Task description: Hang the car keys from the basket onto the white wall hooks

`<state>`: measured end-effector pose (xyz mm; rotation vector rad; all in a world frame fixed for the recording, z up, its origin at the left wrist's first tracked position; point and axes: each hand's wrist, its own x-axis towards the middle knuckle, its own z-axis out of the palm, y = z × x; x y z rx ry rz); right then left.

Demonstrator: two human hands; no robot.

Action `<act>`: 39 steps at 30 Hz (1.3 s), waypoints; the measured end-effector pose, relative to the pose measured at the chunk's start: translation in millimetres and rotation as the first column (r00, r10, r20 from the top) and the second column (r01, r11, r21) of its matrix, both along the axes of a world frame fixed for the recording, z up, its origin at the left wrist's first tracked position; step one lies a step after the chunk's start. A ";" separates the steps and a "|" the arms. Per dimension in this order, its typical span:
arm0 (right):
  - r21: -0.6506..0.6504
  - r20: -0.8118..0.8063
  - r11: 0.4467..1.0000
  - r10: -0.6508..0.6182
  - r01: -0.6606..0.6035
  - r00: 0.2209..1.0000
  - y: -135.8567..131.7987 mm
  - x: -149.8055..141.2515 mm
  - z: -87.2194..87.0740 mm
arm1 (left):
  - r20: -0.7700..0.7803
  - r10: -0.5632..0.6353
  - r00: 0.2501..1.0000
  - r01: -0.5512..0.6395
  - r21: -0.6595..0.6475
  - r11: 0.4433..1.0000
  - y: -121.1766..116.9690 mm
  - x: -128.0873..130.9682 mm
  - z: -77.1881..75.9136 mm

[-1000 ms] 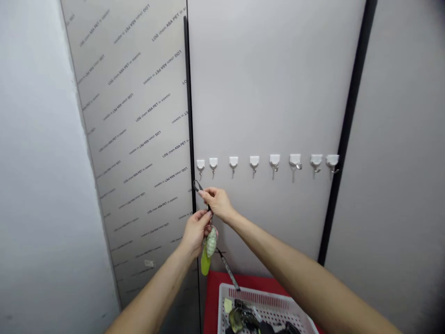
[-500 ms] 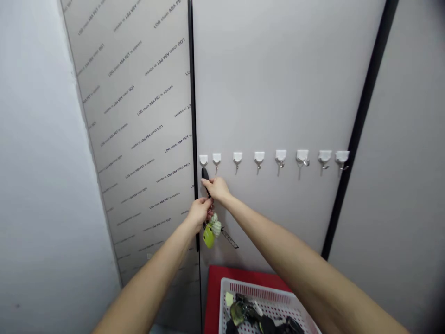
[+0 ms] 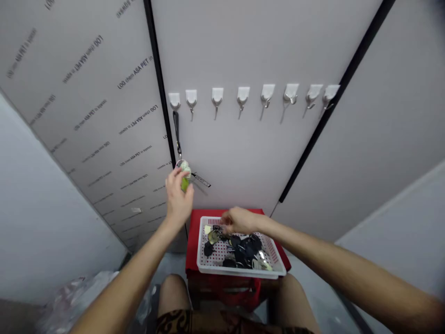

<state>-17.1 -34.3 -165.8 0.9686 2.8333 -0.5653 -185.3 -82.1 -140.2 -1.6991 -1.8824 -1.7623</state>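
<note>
In the head view, can see the keychain (image 3: 178,147) hung by its black strap (image 3: 176,127) from the leftmost hook (image 3: 174,99), with the left hand (image 3: 178,198) half open at the pale green charm (image 3: 187,170); could knock the strap loose by lifting or snagging it. Can see the right hand (image 3: 241,220) curled over the white basket (image 3: 239,271), cannot tell whether gripping anything; could drag up several dark fobs (image 3: 245,247) if tangled.
</note>
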 end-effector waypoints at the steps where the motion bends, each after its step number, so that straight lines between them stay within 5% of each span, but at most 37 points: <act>1: 0.014 0.062 1.000 -0.028 0.027 0.998 -2.9 11.8 -12.9 | -0.091 -0.048 0.995 0.046 -0.026 0.999 -6.6 10.8 -12.3; 4: 0.075 0.107 0.989 -0.138 0.131 0.985 -7.6 37.6 -41.3 | -0.197 -0.324 0.925 0.257 -0.305 0.917 -19.4 41.8 -53.2; 8: 0.087 0.040 0.979 -0.190 0.186 0.981 -8.5 51.7 -58.5 | -0.195 -0.558 0.806 0.305 -0.671 0.675 -20.7 64.3 -96.7; 13: 0.030 -0.139 0.952 -0.298 0.305 0.944 -2.4 56.7 -59.2 | -0.327 -0.533 0.780 0.127 -0.752 0.647 -13.8 64.1 -110.9; 18: -0.285 -0.373 0.888 -0.449 0.360 0.812 9.5 59.4 -49.1 | -0.326 -0.501 0.802 0.083 -0.770 0.633 -7.5 61.0 -109.3; 21: -0.348 -0.399 0.865 -0.486 0.362 0.777 13.5 61.7 -45.7 | -0.291 -0.509 0.810 0.113 -0.775 0.622 -2.4 59.9 -109.4; 27: -0.288 -0.252 0.904 -0.391 0.317 0.885 10.8 69.2 -41.3 | 0.011 -0.435 0.900 0.333 -0.662 0.672 12.2 46.3 -99.4; 32: -0.164 -0.484 0.966 -0.255 0.199 0.837 -0.1 49.4 -32.6 | 0.312 -0.520 0.795 0.601 -0.524 0.604 16.0 45.1 -70.9; 35: -0.230 -0.587 0.970 -0.204 0.080 0.783 -6.0 29.5 -28.3 | 0.458 -0.533 0.711 0.702 -0.420 0.575 14.3 48.9 -48.8; 39: -0.343 -0.670 0.936 -0.304 0.081 0.677 -4.3 10.5 -9.3 | 0.541 -0.514 0.666 0.725 -0.306 0.617 14.9 46.1 -15.0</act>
